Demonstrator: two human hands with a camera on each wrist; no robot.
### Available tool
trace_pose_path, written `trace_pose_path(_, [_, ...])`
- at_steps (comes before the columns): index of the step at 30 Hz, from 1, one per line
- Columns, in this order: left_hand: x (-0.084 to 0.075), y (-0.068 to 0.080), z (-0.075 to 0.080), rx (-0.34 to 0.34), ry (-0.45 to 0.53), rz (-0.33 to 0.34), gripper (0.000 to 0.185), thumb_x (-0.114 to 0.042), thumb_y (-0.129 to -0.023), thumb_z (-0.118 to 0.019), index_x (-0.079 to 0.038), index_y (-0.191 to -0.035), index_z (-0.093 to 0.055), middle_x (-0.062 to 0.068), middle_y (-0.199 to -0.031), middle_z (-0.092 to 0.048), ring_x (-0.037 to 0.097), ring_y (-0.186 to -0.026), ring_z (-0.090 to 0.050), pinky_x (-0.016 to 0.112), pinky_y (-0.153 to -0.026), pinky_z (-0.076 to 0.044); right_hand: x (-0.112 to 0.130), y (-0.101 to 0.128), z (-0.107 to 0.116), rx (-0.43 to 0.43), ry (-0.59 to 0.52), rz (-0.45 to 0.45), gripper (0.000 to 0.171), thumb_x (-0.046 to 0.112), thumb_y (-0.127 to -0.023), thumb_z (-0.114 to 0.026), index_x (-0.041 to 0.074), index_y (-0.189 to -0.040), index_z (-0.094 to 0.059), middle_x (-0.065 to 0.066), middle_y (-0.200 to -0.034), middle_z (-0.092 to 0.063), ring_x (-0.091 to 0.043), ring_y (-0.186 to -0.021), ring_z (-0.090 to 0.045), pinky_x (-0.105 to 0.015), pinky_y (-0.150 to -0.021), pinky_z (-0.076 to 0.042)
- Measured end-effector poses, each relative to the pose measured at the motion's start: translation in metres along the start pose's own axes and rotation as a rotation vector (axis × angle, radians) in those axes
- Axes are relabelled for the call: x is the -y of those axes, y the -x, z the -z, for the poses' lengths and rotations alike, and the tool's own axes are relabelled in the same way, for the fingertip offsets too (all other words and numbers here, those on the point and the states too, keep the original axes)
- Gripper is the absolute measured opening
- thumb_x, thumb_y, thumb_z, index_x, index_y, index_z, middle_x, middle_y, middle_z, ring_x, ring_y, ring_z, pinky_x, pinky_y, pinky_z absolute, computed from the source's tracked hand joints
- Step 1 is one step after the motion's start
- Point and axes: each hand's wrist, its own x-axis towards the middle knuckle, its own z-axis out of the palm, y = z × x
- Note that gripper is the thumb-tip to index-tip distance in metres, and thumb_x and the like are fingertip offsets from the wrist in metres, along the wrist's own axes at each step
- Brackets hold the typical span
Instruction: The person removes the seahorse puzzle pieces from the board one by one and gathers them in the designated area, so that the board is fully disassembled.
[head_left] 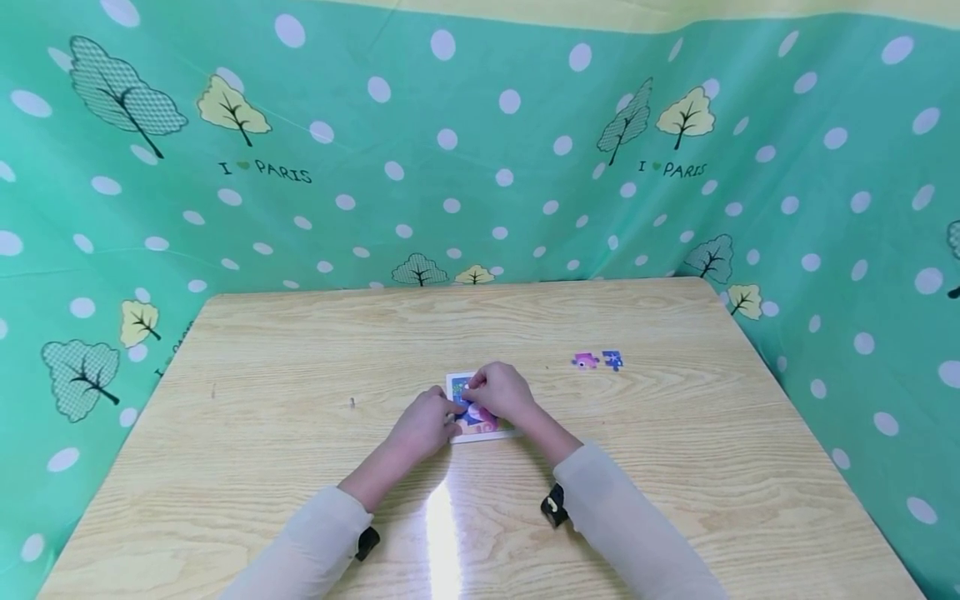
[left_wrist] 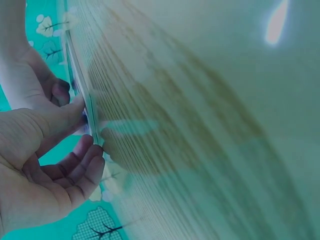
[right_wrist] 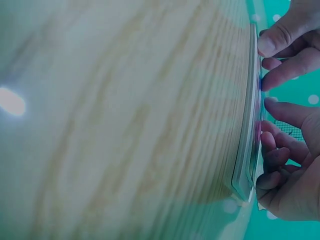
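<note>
Together, left hand (head_left: 426,423) and right hand (head_left: 501,392) curl their fingers onto the puzzle board (head_left: 480,423), steadying it, two loose pieces (head_left: 597,360) at two o'clock.

We see a wooden table (head_left: 300,350). On it lie a puzzle board (head_left: 480,425) near the middle and two loose pieces, pink (head_left: 584,360) and blue (head_left: 612,359), side by side farther right.

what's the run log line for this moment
left hand: touches puzzle board edge | right hand: presses on board | loose pieces: two, apart on table
</note>
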Motion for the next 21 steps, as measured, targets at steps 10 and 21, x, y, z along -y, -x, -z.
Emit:
trace_pose_path(10, [0.0015,0.0014,-0.0022,-0.01,-0.017,-0.012,0.029,-0.016,-0.074,-0.069,-0.009,-0.101,-0.067,0.007,-0.084,-0.055,0.014,-0.071,-0.048,0.027,-0.064,-0.043,-0.0039,-0.0003,-0.0024,0.031,-0.076,-0.014,0.021,0.029,-0.073,-0.07,0.012,-0.084,-0.066,0.001,-0.072,-0.06,-0.009,-0.053,-0.052,-0.023,-0.051,-0.043])
trace_pose_path(21, [0.0024,-0.0002,-0.0018,-0.019,-0.02,-0.028,0.029,-0.016,-0.073,-0.069,-0.009,-0.101,-0.067,0.006,-0.087,-0.055,0.016,-0.074,-0.05,0.027,-0.065,-0.043,0.0031,-0.0031,0.0001,0.027,-0.019,-0.08,0.016,0.03,-0.076,-0.067,0.015,-0.074,-0.065,0.003,-0.073,-0.059,-0.011,-0.061,-0.051,-0.023,-0.052,-0.039])
